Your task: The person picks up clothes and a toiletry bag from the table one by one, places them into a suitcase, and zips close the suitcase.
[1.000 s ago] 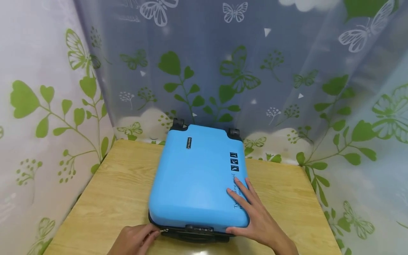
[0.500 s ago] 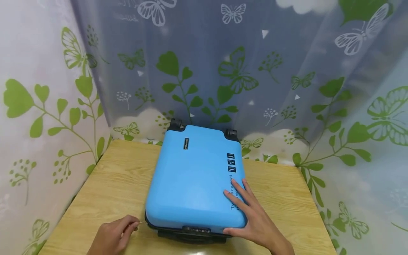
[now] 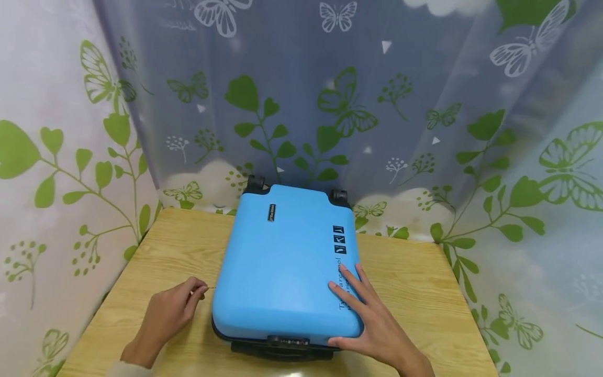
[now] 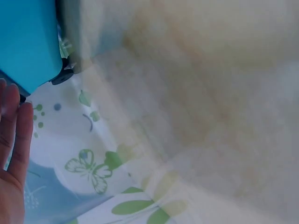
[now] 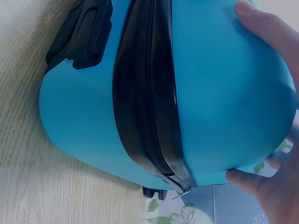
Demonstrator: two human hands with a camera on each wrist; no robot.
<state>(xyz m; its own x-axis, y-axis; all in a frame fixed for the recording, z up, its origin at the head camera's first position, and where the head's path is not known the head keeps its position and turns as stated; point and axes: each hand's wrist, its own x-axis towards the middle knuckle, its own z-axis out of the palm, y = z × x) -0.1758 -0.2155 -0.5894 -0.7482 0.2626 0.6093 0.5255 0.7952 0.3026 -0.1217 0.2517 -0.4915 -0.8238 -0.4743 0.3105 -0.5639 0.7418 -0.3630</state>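
A light blue hard-shell suitcase [image 3: 287,262] lies flat on the table, wheels toward the back curtain. Beside its left edge, my left hand [image 3: 171,306] pinches a small zipper pull [image 3: 211,287] between thumb and fingers. My right hand [image 3: 377,314] rests with fingers spread over the suitcase's front right corner, the thumb lower on the front side. A black zipper [image 5: 142,84] runs along the suitcase's side in the right wrist view, and a metal pull [image 5: 182,193] hangs at its end. Only part of the left hand shows in the left wrist view.
The wooden table [image 3: 414,293] bears the suitcase. A curtain [image 3: 301,94] printed with leaves and butterflies stands around the back and sides. Black wheels [image 3: 339,196] stick out at the suitcase's back, and a combination lock [image 3: 288,341] sits at its front.
My left hand has moved from the front edge round the front left corner and back along the left side, holding the zipper pull. The right hand stays on the suitcase.
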